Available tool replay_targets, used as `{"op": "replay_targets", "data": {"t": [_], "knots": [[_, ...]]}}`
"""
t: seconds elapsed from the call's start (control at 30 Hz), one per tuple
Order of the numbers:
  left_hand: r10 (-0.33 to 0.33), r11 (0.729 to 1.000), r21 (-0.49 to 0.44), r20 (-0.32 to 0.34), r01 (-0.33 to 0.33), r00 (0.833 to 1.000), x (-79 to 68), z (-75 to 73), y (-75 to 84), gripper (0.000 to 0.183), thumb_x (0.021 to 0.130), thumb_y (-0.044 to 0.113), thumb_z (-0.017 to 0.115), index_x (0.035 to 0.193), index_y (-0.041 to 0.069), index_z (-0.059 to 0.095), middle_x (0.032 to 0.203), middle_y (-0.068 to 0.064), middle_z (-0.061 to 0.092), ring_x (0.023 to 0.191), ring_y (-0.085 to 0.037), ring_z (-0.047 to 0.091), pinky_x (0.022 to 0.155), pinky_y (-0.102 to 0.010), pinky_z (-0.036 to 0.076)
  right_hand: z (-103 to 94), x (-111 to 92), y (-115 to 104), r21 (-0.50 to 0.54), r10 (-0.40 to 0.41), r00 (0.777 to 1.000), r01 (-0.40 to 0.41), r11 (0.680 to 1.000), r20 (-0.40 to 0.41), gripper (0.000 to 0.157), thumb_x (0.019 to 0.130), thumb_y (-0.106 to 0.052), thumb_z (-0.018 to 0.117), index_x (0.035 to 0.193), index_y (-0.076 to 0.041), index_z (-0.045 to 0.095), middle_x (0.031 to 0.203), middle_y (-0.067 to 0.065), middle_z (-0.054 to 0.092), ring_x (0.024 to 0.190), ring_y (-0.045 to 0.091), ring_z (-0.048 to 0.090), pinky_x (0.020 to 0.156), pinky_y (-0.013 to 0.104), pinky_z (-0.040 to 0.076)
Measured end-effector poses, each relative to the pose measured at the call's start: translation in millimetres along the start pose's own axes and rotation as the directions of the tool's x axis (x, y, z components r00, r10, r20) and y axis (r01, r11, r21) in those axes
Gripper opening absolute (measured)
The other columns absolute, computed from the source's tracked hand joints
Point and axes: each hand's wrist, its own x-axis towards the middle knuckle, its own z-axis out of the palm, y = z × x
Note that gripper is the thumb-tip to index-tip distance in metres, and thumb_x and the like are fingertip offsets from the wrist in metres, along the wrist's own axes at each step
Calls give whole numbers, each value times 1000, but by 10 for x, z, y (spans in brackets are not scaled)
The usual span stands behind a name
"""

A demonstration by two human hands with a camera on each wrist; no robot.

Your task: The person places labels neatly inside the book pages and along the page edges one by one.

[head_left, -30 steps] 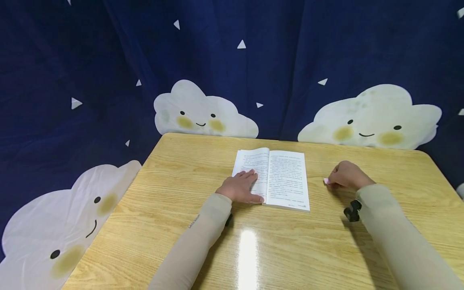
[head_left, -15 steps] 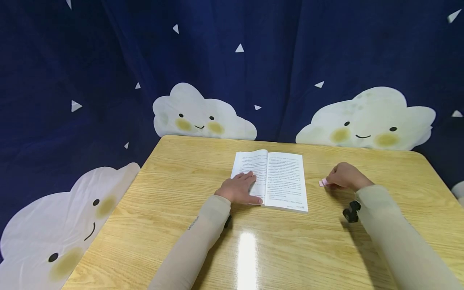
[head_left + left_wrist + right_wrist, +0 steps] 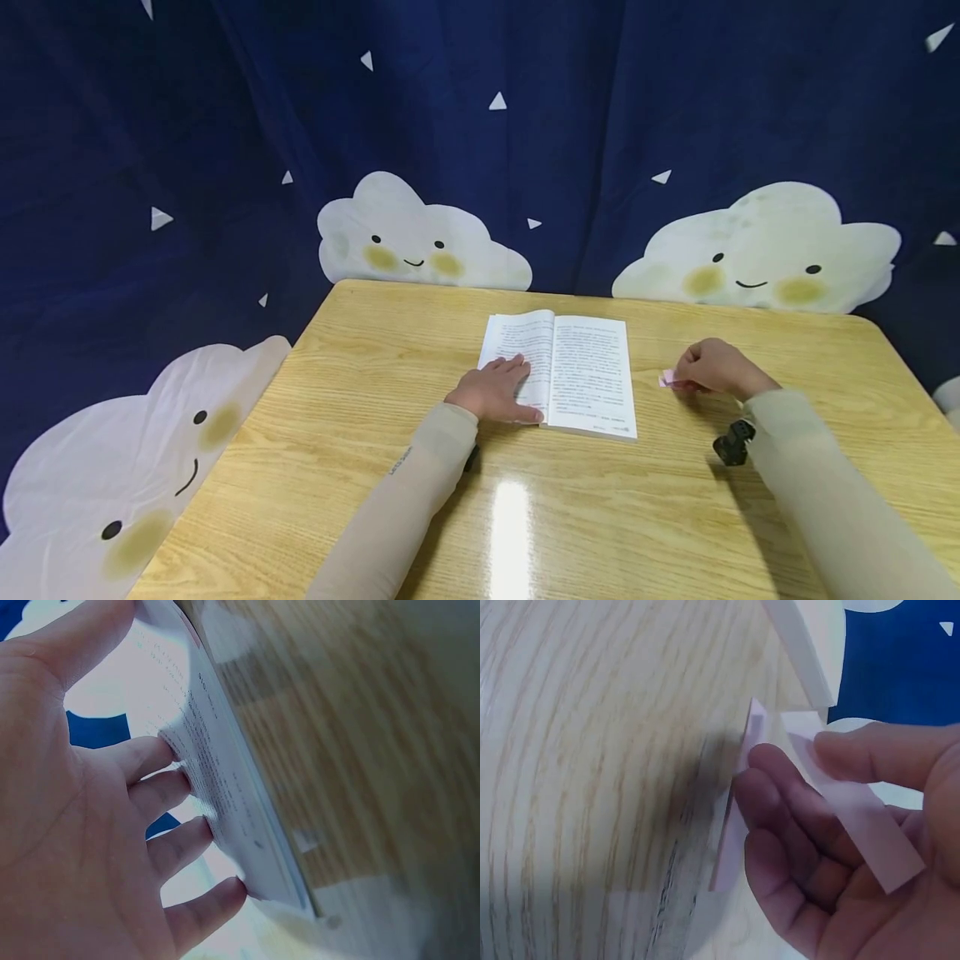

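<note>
An open book (image 3: pixel 592 375) with printed pages lies on the wooden table. My left hand (image 3: pixel 491 392) rests with spread fingers on its left page, thumb near the lower end of the spine; the left wrist view shows those fingers (image 3: pixel 199 915) against the page (image 3: pixel 217 787). To the right of the book, my right hand (image 3: pixel 716 367) pinches a pink paper strip (image 3: pixel 877 844) between thumb and fingers. A second pink strip (image 3: pixel 731 847) is beside the curled fingertips, close to the tabletop; whether it touches the table is hard to tell.
The wooden table (image 3: pixel 360 358) has a bright light reflection near its front. A dark blue curtain (image 3: pixel 570 100) with white smiling clouds (image 3: pixel 772 250) hangs behind it and at the left. A small black device (image 3: pixel 733 443) is on the right wrist.
More of the pink paper shows beyond my right fingertips than a second ago, and its two pieces are now apart at one end. My left hand keeps its place on the page.
</note>
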Motion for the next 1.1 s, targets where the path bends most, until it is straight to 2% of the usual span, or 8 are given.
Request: {"op": "replay_targets", "data": {"t": [0.23,0.43,0.57,0.83,1.1], "knots": [[3,1000,1,-6,-3,1000,-14,4,9,93,86,68,60,159,26,23,169,7,15,156,-22,17,122,-48,28,-11,-26,-42,36,-19,999,20,999,-44,22,96,-19,59,92,2,61,78,4,61,66,15,51,58,30,44],[6,1000,2,-10,-6,1000,-11,8,14,93,86,68,60,159,25,24,168,7,16,156,-21,17,122,-48,29,-16,-39,-55,40,15,997,-12,999,-77,23,98,-19,59,98,3,62,85,9,64,72,18,55,65,33,47],[7,1000,-6,-4,-7,1000,-7,16,11,93,86,68,60,160,25,23,169,6,15,157,-22,16,122,-49,28,-3,-51,-30,46,18,995,-13,999,-95,23,99,-19,58,100,4,63,88,12,65,75,20,56,65,33,46],[8,1000,-15,6,-8,1000,-6,2,8,93,86,68,60,160,25,23,169,6,14,157,-22,15,123,-48,27,6,-18,-27,47,40,992,-34,998,-122,25,98,-22,60,103,3,64,83,8,63,72,18,53,64,31,45],[10,1000,-11,6,-10,1000,0,1,-11,93,86,69,59,160,25,23,169,7,14,157,-23,16,122,-49,27,18,69,-90,99,42,990,-28,995,-133,30,98,-22,60,111,4,65,78,6,63,71,19,55,65,30,46]]}}
